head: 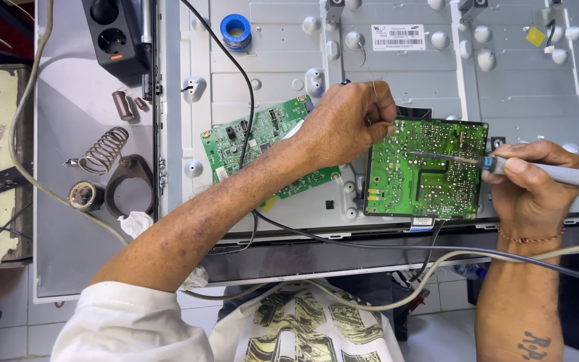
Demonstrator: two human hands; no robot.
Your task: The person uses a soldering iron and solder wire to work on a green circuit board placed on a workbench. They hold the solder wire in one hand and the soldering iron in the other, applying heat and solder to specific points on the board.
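Note:
My left hand (346, 124) pinches a thin solder wire (368, 67) at the upper left corner of a green circuit board (427, 184) lying solder side up. My right hand (531, 188) grips a grey soldering iron (557, 173); its tip rests on the middle of that board. A second green circuit board (249, 137) lies under my left forearm. Both boards sit on the grey metal back panel (504, 94) of a flat screen.
A blue solder spool (236, 30) lies on the panel at the top. To the left are a black power strip (116, 32), a coiled iron stand (105, 151), a small tape roll (85, 196) and a capacitor (122, 105). Black and grey cables (383, 245) cross the near edge.

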